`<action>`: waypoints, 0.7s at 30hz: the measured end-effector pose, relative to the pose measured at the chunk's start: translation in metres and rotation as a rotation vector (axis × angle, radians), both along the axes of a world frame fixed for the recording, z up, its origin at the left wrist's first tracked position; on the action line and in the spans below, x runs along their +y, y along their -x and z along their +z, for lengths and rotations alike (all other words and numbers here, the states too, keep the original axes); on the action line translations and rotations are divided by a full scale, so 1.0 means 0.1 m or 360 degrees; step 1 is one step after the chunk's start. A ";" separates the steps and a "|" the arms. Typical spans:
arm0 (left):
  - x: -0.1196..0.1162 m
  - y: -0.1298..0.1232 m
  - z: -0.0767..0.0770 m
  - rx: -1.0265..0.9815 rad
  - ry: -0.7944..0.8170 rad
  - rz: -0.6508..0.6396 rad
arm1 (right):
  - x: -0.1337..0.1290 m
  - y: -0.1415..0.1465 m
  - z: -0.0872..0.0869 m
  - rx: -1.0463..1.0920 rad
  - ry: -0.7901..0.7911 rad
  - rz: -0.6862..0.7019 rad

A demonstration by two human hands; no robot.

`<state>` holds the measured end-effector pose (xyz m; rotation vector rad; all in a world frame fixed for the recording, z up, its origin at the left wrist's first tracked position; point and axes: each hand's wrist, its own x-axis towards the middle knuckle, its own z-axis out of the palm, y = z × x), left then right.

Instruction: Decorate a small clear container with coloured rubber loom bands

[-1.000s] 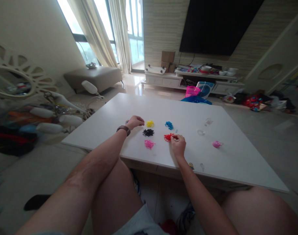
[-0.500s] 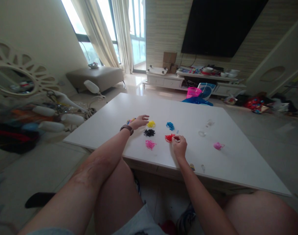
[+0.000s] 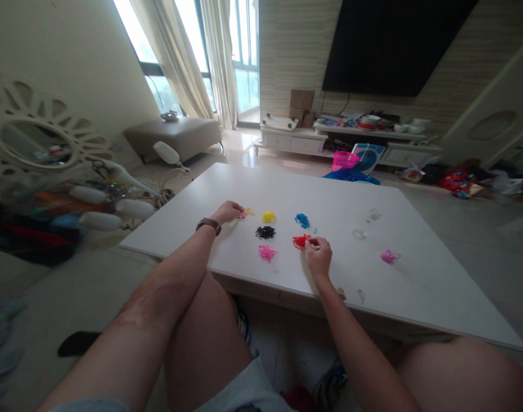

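Note:
My left hand (image 3: 228, 212), with a dark band on its wrist, reaches to a small mixed-colour pile of rubber bands (image 3: 246, 212) at the left. Its fingers are drawn together at that pile's edge. My right hand (image 3: 319, 254) is pinched at the right side of a red pile of rubber bands (image 3: 301, 241); what lies between the fingertips is too small to make out. Separate heaps of yellow bands (image 3: 269, 217), black bands (image 3: 265, 232), pink bands (image 3: 267, 253) and blue bands (image 3: 302, 220) lie between and beyond the hands.
On the white table (image 3: 343, 200), toward the right, are a pink-purple item (image 3: 389, 256), a clear ring-shaped piece (image 3: 359, 234) and a clear crumpled item (image 3: 373, 215). A small yellowish figure (image 3: 341, 293) lies near the front edge. White lamp shades (image 3: 133, 209) stand left of the table.
My left hand has moved left from beside the yellow heap to the mixed-colour pile, and its fingers have closed. My right hand stays at the red pile. The view has shifted slightly.

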<state>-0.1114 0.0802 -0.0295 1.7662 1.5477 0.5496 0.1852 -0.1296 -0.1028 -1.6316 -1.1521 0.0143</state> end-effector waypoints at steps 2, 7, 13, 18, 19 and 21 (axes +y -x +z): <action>-0.02 0.02 -0.05 0.0220 -0.0020 -0.0177 | 0.00 0.00 -0.01 0.0004 0.0001 0.0001; -0.04 0.01 -0.10 0.0383 -0.0037 -0.0307 | 0.01 -0.01 -0.02 0.0000 0.0005 0.0010; -0.05 0.01 0.00 0.0339 -0.0109 -0.0265 | 0.01 0.00 0.00 -0.0013 0.0011 0.0012; -0.02 0.05 0.03 0.0036 -0.0048 -0.0017 | 0.01 -0.01 0.00 -0.0022 0.0010 0.0026; -0.01 0.05 0.03 -0.0007 -0.0045 0.0037 | 0.02 -0.01 0.00 -0.0024 0.0008 0.0029; 0.00 0.06 0.02 -0.0092 -0.0048 0.0091 | 0.02 -0.01 0.00 -0.0023 0.0012 0.0035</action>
